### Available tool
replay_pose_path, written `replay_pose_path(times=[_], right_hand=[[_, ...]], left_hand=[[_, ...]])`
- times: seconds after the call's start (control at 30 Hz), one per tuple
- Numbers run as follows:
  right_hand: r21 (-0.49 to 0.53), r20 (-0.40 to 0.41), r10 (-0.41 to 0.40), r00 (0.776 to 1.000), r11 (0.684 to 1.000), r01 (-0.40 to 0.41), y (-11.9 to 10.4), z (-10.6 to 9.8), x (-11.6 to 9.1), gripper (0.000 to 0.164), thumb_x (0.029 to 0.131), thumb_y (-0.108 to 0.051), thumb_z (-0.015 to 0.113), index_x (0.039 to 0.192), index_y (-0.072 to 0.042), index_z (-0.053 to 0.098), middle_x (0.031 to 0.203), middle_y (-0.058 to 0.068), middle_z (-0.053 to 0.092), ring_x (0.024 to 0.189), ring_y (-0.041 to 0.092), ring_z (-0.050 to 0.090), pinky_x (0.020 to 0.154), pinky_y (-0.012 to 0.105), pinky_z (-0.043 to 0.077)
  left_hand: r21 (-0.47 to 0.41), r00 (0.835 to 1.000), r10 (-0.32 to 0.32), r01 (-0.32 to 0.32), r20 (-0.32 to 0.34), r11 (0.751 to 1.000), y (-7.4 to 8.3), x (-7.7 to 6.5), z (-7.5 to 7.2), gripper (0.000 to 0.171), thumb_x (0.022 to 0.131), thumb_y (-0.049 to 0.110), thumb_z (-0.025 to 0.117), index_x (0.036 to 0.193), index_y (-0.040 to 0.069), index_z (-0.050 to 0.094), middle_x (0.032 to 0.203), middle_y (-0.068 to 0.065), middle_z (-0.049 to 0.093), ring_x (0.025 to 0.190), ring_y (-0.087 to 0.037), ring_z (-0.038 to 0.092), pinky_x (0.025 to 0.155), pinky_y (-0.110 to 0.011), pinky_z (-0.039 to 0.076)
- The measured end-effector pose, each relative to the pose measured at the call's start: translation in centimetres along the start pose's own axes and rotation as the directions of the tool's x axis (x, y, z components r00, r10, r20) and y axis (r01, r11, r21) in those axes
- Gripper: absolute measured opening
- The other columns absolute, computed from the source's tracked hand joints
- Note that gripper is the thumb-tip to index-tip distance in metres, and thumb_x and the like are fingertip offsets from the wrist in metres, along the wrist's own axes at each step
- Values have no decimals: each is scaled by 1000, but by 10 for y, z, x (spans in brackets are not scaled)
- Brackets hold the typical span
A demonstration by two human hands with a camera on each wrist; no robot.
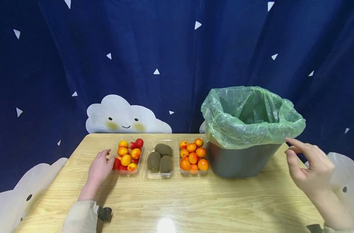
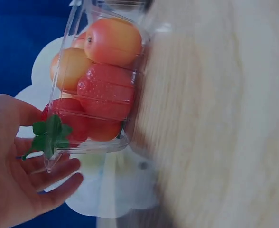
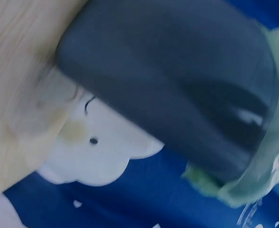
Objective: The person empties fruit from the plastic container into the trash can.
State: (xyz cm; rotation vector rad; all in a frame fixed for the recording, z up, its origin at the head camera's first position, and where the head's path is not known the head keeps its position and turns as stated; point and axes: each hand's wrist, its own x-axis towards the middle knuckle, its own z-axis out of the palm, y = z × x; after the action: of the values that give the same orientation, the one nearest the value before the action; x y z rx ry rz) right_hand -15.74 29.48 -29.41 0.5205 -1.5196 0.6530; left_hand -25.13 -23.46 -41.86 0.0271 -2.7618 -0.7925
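My left hand (image 1: 100,166) is at the left side of a clear plastic box (image 1: 130,172) of yellow-orange fruit and red strawberries. In the left wrist view its fingers are spread and relaxed beside the box's corner, near a strawberry's green leaves (image 2: 48,135); whether the thumb touches the box I cannot tell. My right hand (image 1: 315,168) hovers beside a dark grey bin (image 1: 238,161), index finger extended toward the rim of its green plastic bag (image 1: 252,132). Nothing is in its grasp. The right wrist view is filled by the bin's side (image 3: 168,76), without a clear sight of the hand.
Next to the fruit box stand a clear box with three kiwis (image 1: 160,158) and another with several small orange fruits (image 1: 193,157). All sit toward the back of a light wooden table (image 1: 165,200). Behind hangs a dark blue curtain (image 1: 153,42) with clouds and triangles.
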Motion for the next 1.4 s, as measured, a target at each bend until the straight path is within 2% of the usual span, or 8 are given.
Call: replay_pose_path(times=[0.2, 0.4, 0.6, 0.77, 0.87, 1.0, 1.13, 1.4], right_hand=[[-129, 173, 113, 978, 987, -91, 40, -21, 14, 48, 83, -39, 62, 101, 5, 65, 68, -2, 53, 82, -21, 44, 76, 0, 32], [-238, 399, 281, 873, 951, -197, 70, -32, 29, 47, 79, -22, 67, 122, -8, 57, 96, -30, 39, 85, -21, 38, 75, -1, 28], [-323, 574, 434, 695, 899, -296, 86, -31, 40, 66, 78, -16, 69, 138, -21, 41, 111, 0, 45, 88, -18, 33, 70, -6, 25], [-342, 704, 467, 535, 883, -320, 103, -28, 49, 78, 81, -19, 68, 145, -25, 23, 127, 27, 38, 104, 25, 44, 66, -8, 25], [-314, 759, 462, 459, 877, -364, 114, -27, 52, 83, 82, -16, 67, 146, -27, 15, 132, 29, 34, 113, 20, 40, 67, -7, 26], [-236, 795, 430, 428, 869, -435, 124, -25, 50, 86, 80, -4, 66, 146, -24, 15, 127, 1, 39, 99, -14, 35, 71, -3, 30], [-205, 813, 416, 408, 860, -467, 127, -25, 51, 83, 82, -2, 63, 146, -20, 15, 111, -22, 39, 94, -14, 40, 71, 2, 31], [-158, 849, 389, 358, 832, -531, 131, -27, 51, 75, 87, -1, 55, 147, -17, 12, 119, -14, 37, 100, -11, 38, 73, 2, 32]], left_hand=[[-134, 988, -110, 124, 107, 983, -7, 4, 1, 46, 94, 24, 39, 127, -8, 42, 117, -30, 53, 106, -42, 51, 90, -50, 41], [-199, 965, -154, 198, 214, 960, -11, 9, -3, 48, 95, 26, 38, 126, -10, 42, 119, -32, 50, 108, -42, 48, 93, -49, 39], [-228, 934, -175, 253, 313, 940, -14, 12, -7, 45, 95, 23, 36, 122, -13, 44, 119, -34, 47, 97, -36, 53, 83, -43, 49], [-351, 894, -199, 351, 402, 868, -15, 13, -7, 46, 95, 20, 35, 126, -14, 38, 116, -35, 45, 78, -18, 57, 65, -33, 56], [-394, 877, -203, 389, 436, 833, -14, 13, -7, 47, 95, 19, 33, 129, -14, 35, 119, -35, 43, 78, -15, 56, 66, -33, 56], [-397, 863, -206, 408, 461, 822, -15, 13, -6, 48, 95, 19, 32, 132, -13, 31, 122, -36, 40, 79, -15, 57, 68, -34, 56], [-426, 858, -197, 419, 474, 802, -16, 14, -5, 51, 95, 17, 32, 133, -15, 24, 122, -37, 38, 85, -20, 56, 70, -37, 56], [-462, 828, -184, 464, 530, 756, -21, 17, -5, 56, 95, 18, 36, 136, -14, 18, 130, -34, 31, 100, -29, 50, 76, -39, 55]])
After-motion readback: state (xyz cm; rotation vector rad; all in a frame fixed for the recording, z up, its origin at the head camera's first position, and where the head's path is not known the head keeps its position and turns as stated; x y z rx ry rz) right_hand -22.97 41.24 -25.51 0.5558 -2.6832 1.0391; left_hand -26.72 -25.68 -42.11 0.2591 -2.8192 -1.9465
